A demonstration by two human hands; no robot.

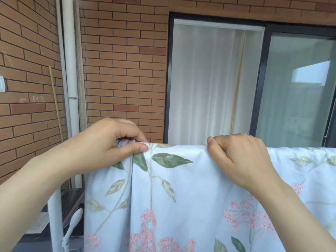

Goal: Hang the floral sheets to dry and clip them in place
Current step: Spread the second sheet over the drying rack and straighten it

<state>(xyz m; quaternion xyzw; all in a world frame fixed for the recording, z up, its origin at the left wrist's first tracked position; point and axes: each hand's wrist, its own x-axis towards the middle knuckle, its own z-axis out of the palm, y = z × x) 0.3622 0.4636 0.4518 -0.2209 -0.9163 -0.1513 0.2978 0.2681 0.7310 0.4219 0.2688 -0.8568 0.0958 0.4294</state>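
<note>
Across the lower half of the view, the floral sheet [181, 197] is hanging down from its top fold, and the cloth is hiding whatever is carrying it. The left hand [112, 142] is pinching a bunched bit of that top edge between thumb and curled fingers. The right hand [241, 157] is gripping the same edge, well apart from the left. Behind, a brick wall [118, 70] is rising, with a white pipe [70, 51] running down it and a thin stick [56, 106] leaning nearby. A sliding door [261, 79] with a white curtain [209, 79] is showing on the right
</note>
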